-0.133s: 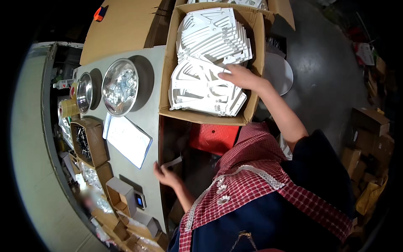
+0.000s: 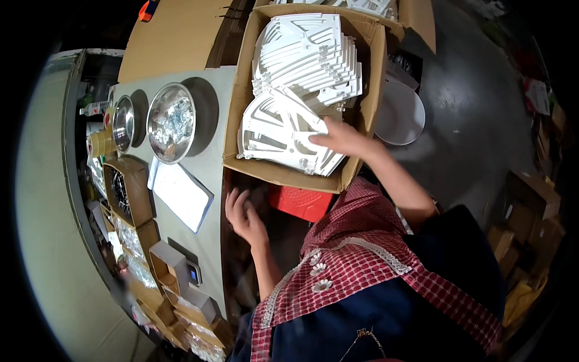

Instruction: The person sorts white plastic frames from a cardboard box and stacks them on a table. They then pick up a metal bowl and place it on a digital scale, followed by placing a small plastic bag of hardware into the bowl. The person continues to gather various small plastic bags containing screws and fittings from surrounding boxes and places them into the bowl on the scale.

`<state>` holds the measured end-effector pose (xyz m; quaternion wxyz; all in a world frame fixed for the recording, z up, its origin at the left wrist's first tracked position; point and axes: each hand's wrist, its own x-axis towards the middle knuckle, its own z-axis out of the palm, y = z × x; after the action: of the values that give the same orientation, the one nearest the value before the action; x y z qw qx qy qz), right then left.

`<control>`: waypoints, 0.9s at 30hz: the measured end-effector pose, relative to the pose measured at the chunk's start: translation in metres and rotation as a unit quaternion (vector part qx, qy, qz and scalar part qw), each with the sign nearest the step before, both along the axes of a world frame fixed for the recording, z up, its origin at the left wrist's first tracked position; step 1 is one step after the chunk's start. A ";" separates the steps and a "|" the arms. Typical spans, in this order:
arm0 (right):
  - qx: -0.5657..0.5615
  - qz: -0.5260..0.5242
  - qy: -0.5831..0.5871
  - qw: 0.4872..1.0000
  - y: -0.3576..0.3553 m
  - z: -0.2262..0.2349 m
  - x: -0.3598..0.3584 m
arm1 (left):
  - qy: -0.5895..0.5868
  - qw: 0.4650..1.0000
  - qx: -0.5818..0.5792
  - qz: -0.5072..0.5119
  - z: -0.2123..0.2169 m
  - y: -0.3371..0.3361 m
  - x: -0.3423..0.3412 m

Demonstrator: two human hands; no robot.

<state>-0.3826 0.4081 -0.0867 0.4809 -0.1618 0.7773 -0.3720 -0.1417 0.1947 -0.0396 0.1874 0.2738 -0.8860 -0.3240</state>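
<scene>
A large cardboard box [image 2: 242,90] holds stacks of flat white plastic parts [image 2: 307,57] with cut-out slots. My right hand [image 2: 341,137] reaches into the box and rests on the top white part [image 2: 274,130] of the nearer stack, fingers pressed on its edge. My left hand [image 2: 244,214] hovers below the box beside the table edge, fingers spread and holding nothing. A red plastic stool [image 2: 301,202] sits just right of that hand.
On the grey table [image 2: 211,163] stand a large steel bowl [image 2: 172,122] of shiny bits, a smaller steel bowl [image 2: 123,122], a white pad [image 2: 181,194], a tape roll [image 2: 99,143] and several small cardboard boxes [image 2: 129,190]. A white round lid [image 2: 399,113] lies on the floor.
My right hand has shifted slightly over the top white part. My left hand has spread open near the table edge.
</scene>
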 end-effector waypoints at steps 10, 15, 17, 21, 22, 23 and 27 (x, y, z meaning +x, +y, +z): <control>-0.157 -0.093 -0.070 0.981 -0.020 -0.036 -0.028 | -0.096 0.992 0.053 -0.065 -0.017 0.034 -0.135; -0.190 -0.142 -0.225 0.945 -0.021 -0.012 -0.037 | -0.039 0.989 0.141 0.000 -0.016 0.031 -0.124; -0.127 -0.130 -0.284 0.942 -0.024 0.005 -0.048 | 0.006 0.986 0.164 0.013 -0.014 0.029 -0.119; -0.140 -0.101 -0.241 0.955 -0.037 0.018 -0.047 | 0.062 0.970 0.232 0.031 -0.009 0.024 -0.105; -0.194 -0.100 -0.259 0.941 -0.046 0.001 -0.047 | 0.071 0.970 0.233 0.021 -0.015 0.020 -0.103; -0.165 -0.111 -0.275 0.941 -0.057 -0.006 -0.052 | 0.079 0.969 0.232 0.016 -0.019 0.017 -0.098; -0.215 -0.115 -0.255 0.936 -0.062 -0.008 -0.058 | 0.057 0.981 0.187 -0.014 -0.013 0.021 -0.092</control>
<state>-0.4410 0.3457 -0.0952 0.5703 -0.0703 0.5438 -0.6117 -0.2342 0.2152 -0.0530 0.1785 0.2727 -0.8011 -0.5020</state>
